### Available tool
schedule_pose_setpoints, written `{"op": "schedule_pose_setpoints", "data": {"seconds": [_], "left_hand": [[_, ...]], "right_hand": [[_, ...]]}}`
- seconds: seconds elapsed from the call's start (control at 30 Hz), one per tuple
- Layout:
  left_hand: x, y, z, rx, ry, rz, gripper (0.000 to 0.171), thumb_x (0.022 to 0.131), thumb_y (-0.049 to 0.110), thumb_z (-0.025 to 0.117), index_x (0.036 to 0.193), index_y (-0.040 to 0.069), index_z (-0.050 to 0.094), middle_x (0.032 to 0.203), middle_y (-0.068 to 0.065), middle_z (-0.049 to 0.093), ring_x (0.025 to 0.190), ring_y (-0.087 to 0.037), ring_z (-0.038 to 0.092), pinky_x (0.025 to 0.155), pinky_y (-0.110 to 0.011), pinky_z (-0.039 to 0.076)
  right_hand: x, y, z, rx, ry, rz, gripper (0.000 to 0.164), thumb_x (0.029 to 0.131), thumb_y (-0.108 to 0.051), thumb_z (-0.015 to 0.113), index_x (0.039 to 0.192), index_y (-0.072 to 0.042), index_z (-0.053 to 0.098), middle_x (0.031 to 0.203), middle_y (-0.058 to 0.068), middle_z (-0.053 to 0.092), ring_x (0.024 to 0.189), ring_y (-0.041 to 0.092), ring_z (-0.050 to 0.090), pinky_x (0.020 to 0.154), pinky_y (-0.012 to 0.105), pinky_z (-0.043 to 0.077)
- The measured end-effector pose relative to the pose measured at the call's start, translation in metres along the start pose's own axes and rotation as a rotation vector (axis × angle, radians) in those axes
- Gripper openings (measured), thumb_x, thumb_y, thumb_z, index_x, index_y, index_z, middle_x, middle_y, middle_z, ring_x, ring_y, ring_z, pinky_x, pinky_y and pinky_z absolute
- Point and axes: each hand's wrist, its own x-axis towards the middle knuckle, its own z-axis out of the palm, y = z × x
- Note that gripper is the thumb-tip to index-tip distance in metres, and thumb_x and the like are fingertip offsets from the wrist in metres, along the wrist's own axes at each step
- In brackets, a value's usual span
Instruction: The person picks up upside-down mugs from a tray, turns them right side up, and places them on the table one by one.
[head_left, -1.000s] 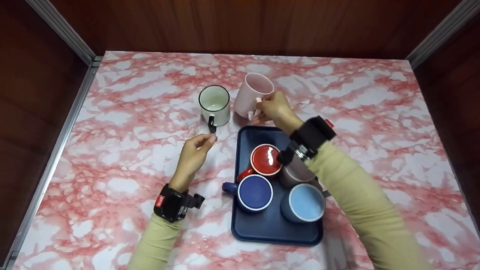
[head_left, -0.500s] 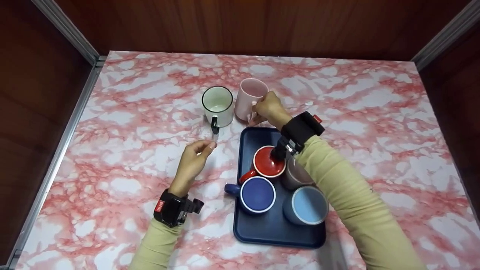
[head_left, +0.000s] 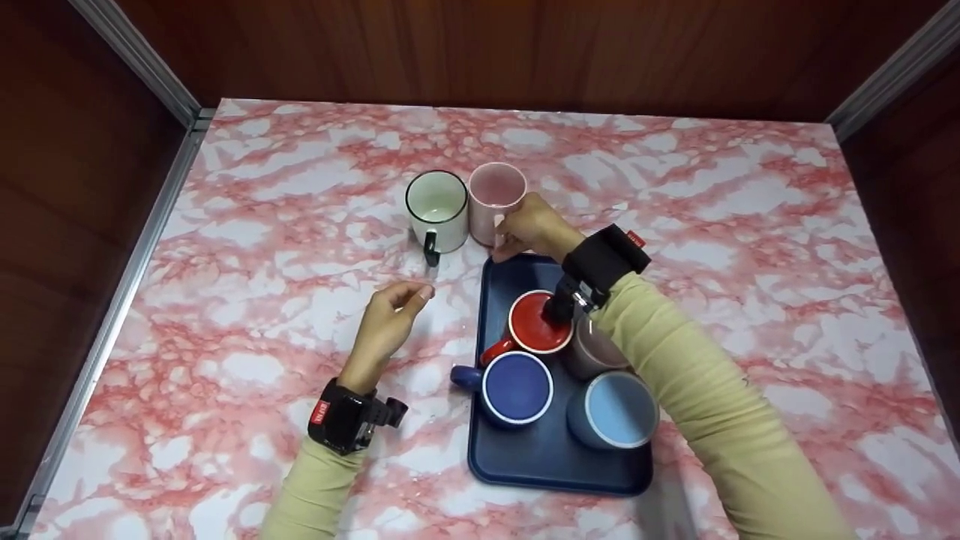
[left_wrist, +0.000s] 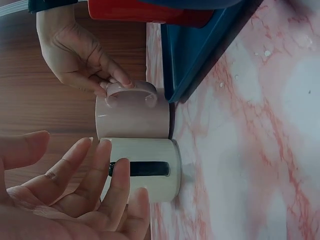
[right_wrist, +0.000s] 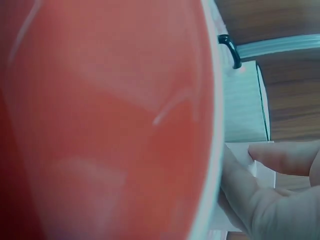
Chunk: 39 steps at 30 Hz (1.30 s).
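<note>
My right hand (head_left: 536, 226) pinches the handle of a pink mug (head_left: 496, 184), which stands upright just beyond the tray's far edge. Close against its left side is a white mug (head_left: 439, 229) with a black rim and black handle; in the left wrist view the pink mug (left_wrist: 132, 117) and white mug (left_wrist: 145, 187) meet side by side. Nearer the body, my left hand (head_left: 388, 319) holds nothing, its fingers loosely bent and apart in front of the white mug's handle. The right wrist view is mostly filled by a red mug (right_wrist: 115, 120).
A dark blue tray (head_left: 555, 469) carries the red mug, a dark blue mug (head_left: 517, 388), a light blue mug (head_left: 619, 411) and a greyish-pink mug (head_left: 592, 352) partly hidden by the right arm. The dark blue mug's handle juts past the tray's left edge. Wooden panels (head_left: 480, 52) enclose the table.
The right hand has shifted the pink mug left, from apart to right beside the white mug, and it has gone from tilted to upright. The left hand has drawn slightly back from the white mug's handle.
</note>
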Motion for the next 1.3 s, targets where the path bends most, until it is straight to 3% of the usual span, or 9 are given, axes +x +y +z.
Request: {"op": "schedule_pose_setpoints", "data": {"seconds": [0.13,0.27,0.4,0.57,0.73,0.97,1.13,1.3], "left_hand": [[0.0,0.001,0.001,0.003,-0.014,-0.014,0.024,0.089,0.014,0.058,0.098,-0.007,0.065,0.095,-0.014,0.064,0.094,-0.024,0.055,0.086,-0.035,0.039],[0.0,0.001,0.003,0.004,-0.025,-0.01,0.024,0.089,0.014,0.058,0.099,-0.006,0.065,0.096,-0.014,0.065,0.094,-0.024,0.055,0.087,-0.035,0.039],[0.001,0.002,0.006,-0.004,-0.039,0.028,0.023,0.089,0.012,0.058,0.098,-0.008,0.064,0.098,-0.016,0.064,0.096,-0.026,0.056,0.088,-0.037,0.04],[0.002,0.005,0.009,0.002,-0.047,0.058,0.022,0.089,0.011,0.057,0.097,-0.009,0.064,0.097,-0.017,0.064,0.094,-0.027,0.056,0.088,-0.037,0.041],[0.002,0.013,0.015,-0.009,-0.054,0.054,0.022,0.089,0.012,0.058,0.101,-0.006,0.063,0.097,-0.015,0.064,0.095,-0.026,0.057,0.087,-0.037,0.041],[0.004,0.031,0.03,-0.006,-0.109,0.107,0.026,0.09,0.012,0.058,0.11,-0.002,0.06,0.102,-0.015,0.063,0.099,-0.026,0.056,0.088,-0.038,0.042],[0.001,0.046,0.044,-0.003,-0.198,0.186,0.03,0.09,0.016,0.058,0.114,-0.001,0.059,0.106,-0.014,0.062,0.102,-0.023,0.055,0.087,-0.036,0.043],[-0.004,0.06,0.059,0.056,-0.296,0.303,0.031,0.09,0.018,0.057,0.115,-0.001,0.058,0.107,-0.013,0.063,0.102,-0.021,0.056,0.085,-0.037,0.044]], "right_hand": [[-0.002,0.0,-0.004,0.012,-0.048,0.035,0.018,0.081,0.015,0.043,0.099,0.012,0.041,0.058,0.018,0.053,0.05,0.029,0.059,0.057,0.043,0.053],[-0.006,-0.002,-0.007,-0.046,-0.093,0.066,0.011,0.086,0.006,0.044,0.097,0.009,0.043,0.063,0.022,0.056,0.054,0.03,0.061,0.063,0.047,0.053],[-0.014,-0.007,-0.009,-0.138,-0.103,0.078,0.014,0.088,-0.001,0.047,0.093,0.011,0.048,0.074,0.027,0.059,0.061,0.03,0.063,0.068,0.049,0.051],[-0.028,-0.02,-0.016,-0.255,-0.079,0.062,0.02,0.089,-0.007,0.051,0.093,0.012,0.055,0.087,0.027,0.061,0.067,0.027,0.064,0.065,0.044,0.053],[-0.051,-0.035,-0.029,-0.315,-0.092,-0.057,0.025,0.09,-0.008,0.048,0.102,0.011,0.058,0.087,0.02,0.065,0.07,0.023,0.065,0.063,0.037,0.054],[-0.102,-0.044,-0.051,-0.267,-0.095,-0.312,0.024,0.092,-0.011,0.053,0.104,0.009,0.059,0.083,0.016,0.066,0.073,0.024,0.066,0.066,0.035,0.054],[-0.142,-0.031,-0.074,-0.367,-0.035,-0.482,0.032,0.09,-0.022,0.059,0.107,0.005,0.062,0.088,0.015,0.067,0.074,0.023,0.065,0.07,0.032,0.052],[-0.169,-0.005,-0.095,-0.432,0.07,-0.557,0.029,0.091,-0.021,0.058,0.106,0.003,0.064,0.083,0.012,0.066,0.07,0.019,0.062,0.064,0.027,0.051]]}}
